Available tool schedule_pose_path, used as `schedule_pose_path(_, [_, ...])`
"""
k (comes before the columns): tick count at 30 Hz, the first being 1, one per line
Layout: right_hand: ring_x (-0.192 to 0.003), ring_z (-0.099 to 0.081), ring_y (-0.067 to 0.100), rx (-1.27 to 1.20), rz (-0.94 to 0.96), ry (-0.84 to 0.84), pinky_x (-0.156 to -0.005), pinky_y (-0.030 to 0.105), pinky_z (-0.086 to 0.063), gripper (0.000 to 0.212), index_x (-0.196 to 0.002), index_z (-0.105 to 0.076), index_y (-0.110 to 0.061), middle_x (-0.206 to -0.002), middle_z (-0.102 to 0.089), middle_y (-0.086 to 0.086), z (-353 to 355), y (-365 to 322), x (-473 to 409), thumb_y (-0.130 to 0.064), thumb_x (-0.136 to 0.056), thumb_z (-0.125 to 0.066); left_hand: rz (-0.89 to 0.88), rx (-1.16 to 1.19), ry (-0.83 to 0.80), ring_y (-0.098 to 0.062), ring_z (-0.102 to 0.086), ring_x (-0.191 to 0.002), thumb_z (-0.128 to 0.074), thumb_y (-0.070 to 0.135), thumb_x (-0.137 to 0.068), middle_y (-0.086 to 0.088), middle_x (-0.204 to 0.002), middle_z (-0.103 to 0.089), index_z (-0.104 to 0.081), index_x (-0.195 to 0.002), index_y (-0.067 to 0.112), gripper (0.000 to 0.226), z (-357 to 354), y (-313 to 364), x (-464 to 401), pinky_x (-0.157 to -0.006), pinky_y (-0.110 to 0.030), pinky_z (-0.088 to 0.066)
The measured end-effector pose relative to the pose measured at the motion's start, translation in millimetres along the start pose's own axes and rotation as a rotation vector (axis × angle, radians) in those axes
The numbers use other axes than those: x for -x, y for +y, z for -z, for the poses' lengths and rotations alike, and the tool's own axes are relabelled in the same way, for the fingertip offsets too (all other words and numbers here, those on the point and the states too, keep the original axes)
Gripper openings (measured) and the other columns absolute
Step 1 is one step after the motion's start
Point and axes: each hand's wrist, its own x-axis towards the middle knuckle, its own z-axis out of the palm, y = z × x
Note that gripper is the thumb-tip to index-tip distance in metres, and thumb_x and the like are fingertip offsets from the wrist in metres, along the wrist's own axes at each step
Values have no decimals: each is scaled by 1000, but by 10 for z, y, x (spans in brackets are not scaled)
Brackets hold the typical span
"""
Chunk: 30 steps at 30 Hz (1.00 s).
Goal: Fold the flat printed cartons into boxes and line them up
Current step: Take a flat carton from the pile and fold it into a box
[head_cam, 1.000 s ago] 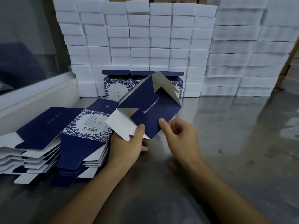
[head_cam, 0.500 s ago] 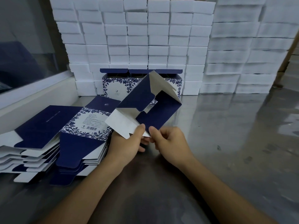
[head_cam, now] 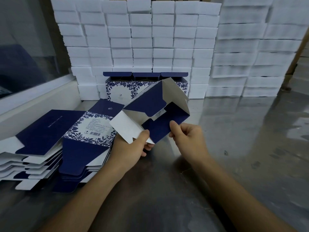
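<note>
Midair, both hands (thumbs up) pinch carton (head_cam: 155, 113) edge

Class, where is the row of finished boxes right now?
The finished boxes stand at the centre back of the table, against the white stacks, behind the held carton.

Packing workshop, steel table (head_cam: 242, 148), walls of stacked white foam blocks (head_cam: 142, 39), pile of flat cartons (head_cam: 50, 139), row of folded boxes (head_cam: 120, 87)

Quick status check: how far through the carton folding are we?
Done: three folded boxes stand in a row at the back. In hand: the left hand and right hand hold a half-formed carton, bottom flaps unclosed. Left: two stacks of flat cartons wait beside it.
</note>
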Motion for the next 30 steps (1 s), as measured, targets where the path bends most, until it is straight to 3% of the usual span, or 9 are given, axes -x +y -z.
schedule_pose_path(6, [-56, -37, 17, -83, -41, 102, -61, 36, -33, 48, -60, -55, -10, -54, -45, -1, 138, -30, -60, -37, -99, -57, 10, -18, 12, -8, -61, -44, -61, 26, -90, 1, -62, -72, -69, -62, 18, 30, 37, -9, -35, -49, -12, -45])
schedule_pose_path(12, [-55, -30, 18, -56, -65, 33, -59, 40, -25, 41, -64, -45, -7, -61, -38, 9, 177, -24, -80, -22, -101, -48, -44, 24, 53, -10, -66, -51, -66, 18, -88, -2, -58, -69, -67, -70, 12, 19, 44, 11, -39, -47, -19, -50])
schedule_pose_path(14, [-56, -34, 20, 10, -37, 48, -58, 39, -29, 46, -67, -47, 4, -61, -42, 9, 180, -7, -79, -27, -100, -51, -107, 0, 98, -11, -68, -57, -68, 17, -86, 0, -62, -70, -66, -72, 13, 15, 54, 1, -26, -54, -29, -55])
schedule_pose_path(16, [-56, -43, 15, 110, 7, 98, -58, 34, -38, 43, -74, -55, -1, -62, -51, 1, 188, 11, -70, -38, -97, -57, -181, -78, 161, -7, -66, -66, -71, 17, -84, -3, -69, -67, -63, -86, 9, 11, 53, -11, -15, -59, -28, -53])
schedule_pose_path(19, [-70, -60, 1, 129, 53, 131, -60, 22, -48, 13, -91, -55, -33, -82, -63, -11, 201, -14, -45, -42, -91, -65, -347, -197, 211, 15, -55, -75, -68, 8, -82, 9, -86, -55, -38, -121, 27, 52, 84, -14, -12, -54, -6, -44])
schedule_pose_path(21, [-84, -62, -1, 77, 83, 89, -62, 14, -49, 19, -103, -52, -41, -98, -64, -14, 202, -43, -40, -34, -93, -66, -440, -193, 141, 24, -48, -87, -65, 3, -82, 20, -112, -52, -24, -134, 52, 83, 113, -4, -27, -59, -3, -42])
schedule_pose_path(23, [-95, -63, 4, 3, 136, 51, -66, 17, -51, 25, -114, -54, -38, -107, -64, -14, 193, -78, -27, -26, -95, -65, -508, -206, 79, 27, -41, -105, -66, 10, -82, 38, -126, -39, -18, -141, 60, 91, 132, 11, -21, -71, -5, -41])
schedule_pose_path(27, [-105, -63, 5, -92, 207, -48, -79, 23, -55, 42, -125, -59, -33, -115, -66, -16, 165, -149, 19, -43, -85, -61, -572, -166, 24, 21, -37, -120, -63, 36, -82, 27, -138, -38, -30, -146, 44, 72, 94, 26, 2, -89, -1, -36])
schedule_pose_path(30, [-114, -63, 9, -165, 226, -100, -93, 27, -53, 52, -131, -62, -24, -123, -68, -7, 162, -179, 31, -51, -88, -52, -553, -187, 131, 9, -48, -110, -59, 39, -86, 14, -126, -49, -47, -129, 38, 44, 85, 38, -9, -87, -17, -45])
